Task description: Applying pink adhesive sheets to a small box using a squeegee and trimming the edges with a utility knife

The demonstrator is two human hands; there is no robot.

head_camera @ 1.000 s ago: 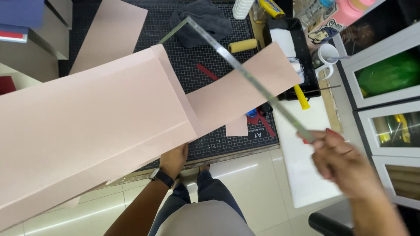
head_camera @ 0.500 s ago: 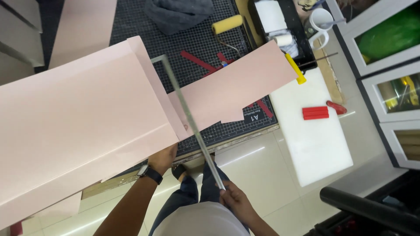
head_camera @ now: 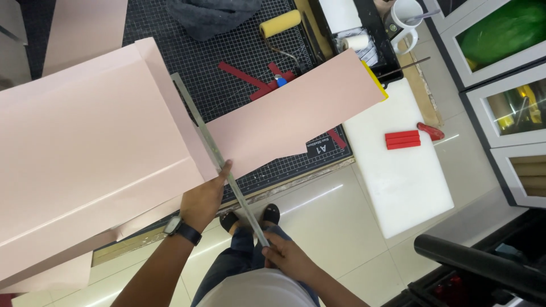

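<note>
We line a metal ruler along the fold of a big pink card on a black cutting mat.

Our left hand presses flat on the card's edge, thumb touching the ruler; our right hand grips the ruler's near end. The mat lies on a low table above a pale tiled floor. Past the card sit a yellow paint roller, red strips and a grey cloth. A white board on the right carries a red block.
</note>
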